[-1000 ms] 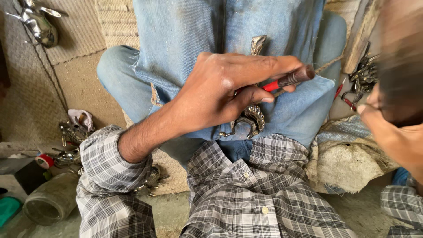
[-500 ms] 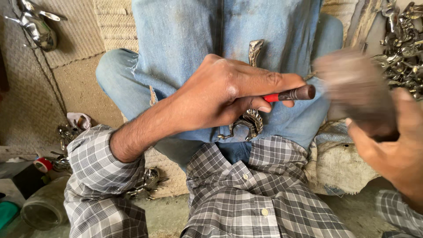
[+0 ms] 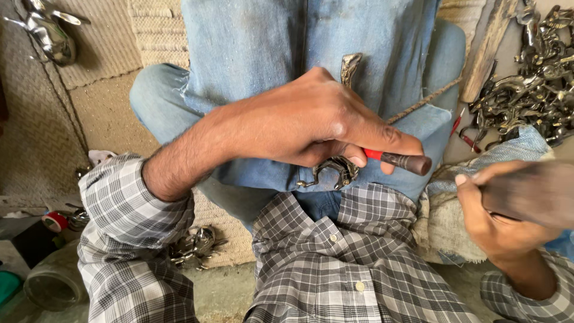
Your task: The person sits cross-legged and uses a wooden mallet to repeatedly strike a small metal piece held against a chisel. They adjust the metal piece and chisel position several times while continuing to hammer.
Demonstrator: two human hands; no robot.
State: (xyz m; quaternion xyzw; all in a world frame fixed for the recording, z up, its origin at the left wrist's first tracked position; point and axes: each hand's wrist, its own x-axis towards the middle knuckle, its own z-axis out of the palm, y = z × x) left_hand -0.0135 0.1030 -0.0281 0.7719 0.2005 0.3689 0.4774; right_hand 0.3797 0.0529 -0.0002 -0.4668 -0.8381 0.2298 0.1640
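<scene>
My left hand [image 3: 317,122] reaches across my lap and grips a punch-like tool [image 3: 405,161] with a red band and a dark handle. Its working end is hidden under my fingers, against a curved metal ornament [image 3: 333,172] lying on my blue jeans. A second part of that metal piece [image 3: 350,64] sticks out above my hand. At the right, my right hand [image 3: 493,224] holds a blurred brown mallet [image 3: 535,192], level with the tool's handle end and a little apart from it.
A heap of dark metal castings [image 3: 538,90] lies at the top right beside a wooden stick [image 3: 487,51] and red-handled pliers [image 3: 461,128]. A shiny metal figure [image 3: 48,36] rests on the woven mat at top left. More castings [image 3: 194,245] and a jar [image 3: 48,287] sit at the lower left.
My right hand with the mallet has come down from the upper right to the lower right. My left hand has stayed on the tool and the ornament.
</scene>
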